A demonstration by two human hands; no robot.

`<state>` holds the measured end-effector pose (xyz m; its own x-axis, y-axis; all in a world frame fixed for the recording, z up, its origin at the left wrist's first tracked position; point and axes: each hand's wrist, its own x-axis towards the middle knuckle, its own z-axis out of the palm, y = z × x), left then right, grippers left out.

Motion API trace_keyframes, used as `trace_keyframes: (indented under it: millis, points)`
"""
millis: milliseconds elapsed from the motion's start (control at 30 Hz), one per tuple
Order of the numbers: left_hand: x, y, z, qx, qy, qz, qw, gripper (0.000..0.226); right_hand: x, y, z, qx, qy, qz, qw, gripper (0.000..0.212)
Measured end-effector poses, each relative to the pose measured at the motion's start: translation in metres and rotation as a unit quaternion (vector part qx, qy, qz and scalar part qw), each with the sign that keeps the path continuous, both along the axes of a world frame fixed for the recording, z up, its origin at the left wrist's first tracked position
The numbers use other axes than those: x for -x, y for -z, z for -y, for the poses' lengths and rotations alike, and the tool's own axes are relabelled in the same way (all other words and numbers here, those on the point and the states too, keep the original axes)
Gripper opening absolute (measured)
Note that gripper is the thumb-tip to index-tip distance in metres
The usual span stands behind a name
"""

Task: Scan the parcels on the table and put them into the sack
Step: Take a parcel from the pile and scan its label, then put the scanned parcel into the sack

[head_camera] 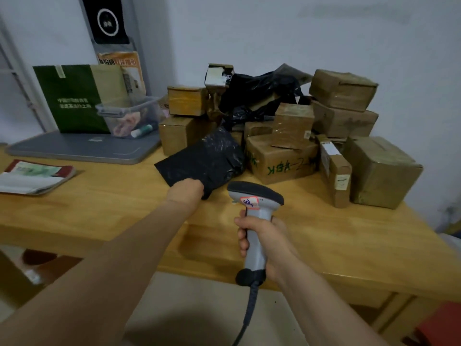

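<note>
A flat black plastic parcel (207, 161) lies at the front of a heap of parcels on the wooden table (104, 208). My left hand (185, 192) grips its near edge, with the fingers hidden under the plastic. My right hand (264, 243) holds the grey handle of a barcode scanner (254, 203), whose dark head points towards the heap. Behind stand several brown cardboard boxes, among them one with green lettering (279, 161) and a big one at the right (381, 171). Another crumpled black bag (259, 96) lies on top of the pile. No sack is in view.
A grey laptop (84, 148) lies at the back left under a clear plastic tub (129, 116) and a green paper bag (72, 98). A booklet (35, 176) rests near the left edge. The scanner cable (247, 318) hangs below the table's front edge.
</note>
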<state>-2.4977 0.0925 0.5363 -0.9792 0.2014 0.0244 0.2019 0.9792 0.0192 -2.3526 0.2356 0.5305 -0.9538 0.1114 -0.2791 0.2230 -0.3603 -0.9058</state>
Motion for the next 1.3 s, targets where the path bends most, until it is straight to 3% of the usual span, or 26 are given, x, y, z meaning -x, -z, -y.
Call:
trace_keyframes:
  millis: [200,267,333,367,400,500,633,733,867,1033,1300]
  points:
    - [-0.07,-0.015,0.021,0.014,0.108,0.034,0.994,0.022,-0.037,-0.005,0.004,-0.013,0.001,0.0,1.0,0.011]
    - [-0.089,-0.014,0.034,0.002,0.153,0.059,0.986,0.048,-0.05,-0.006,0.007,-0.02,-0.005,0.004,1.0,0.011]
    - [-0.105,-0.01,0.045,-0.046,0.124,0.156,0.979,0.092,-0.064,-0.007,0.011,-0.027,-0.009,0.006,1.0,0.011]
    - [-0.112,-0.006,0.051,-0.038,0.11,0.175,0.978,0.102,-0.07,-0.007,0.014,-0.031,-0.01,0.007,0.999,0.011]
    - [-0.119,-0.001,0.055,-0.01,0.106,0.166,0.98,0.1,-0.075,-0.008,0.015,-0.034,-0.011,0.007,0.999,0.011]
    - [-0.13,0.009,0.066,0.007,0.115,0.056,0.992,0.054,-0.09,-0.01,0.018,-0.039,-0.012,0.005,0.999,0.009]
    - [-0.138,-0.029,0.067,-0.128,0.076,0.009,0.989,0.033,-0.106,-0.012,0.02,-0.065,-0.004,-0.003,0.998,0.01]
    - [-0.133,-0.089,0.069,-0.216,0.043,-0.043,0.974,0.026,-0.116,-0.016,0.025,-0.088,-0.01,-0.014,0.996,0.009]
    - [-0.125,-0.152,0.068,-0.199,0.037,-0.128,0.971,0.023,-0.125,-0.024,0.033,-0.112,-0.016,-0.042,0.993,0.011]
    - [-0.124,-0.198,0.063,-0.15,0.045,-0.138,0.978,0.027,-0.135,-0.036,0.04,-0.141,-0.027,-0.086,0.986,0.01]
    - [-0.13,-0.209,0.069,-0.118,0.047,-0.119,0.985,0.026,-0.145,-0.04,0.055,-0.248,-0.064,-0.16,0.953,0.013]
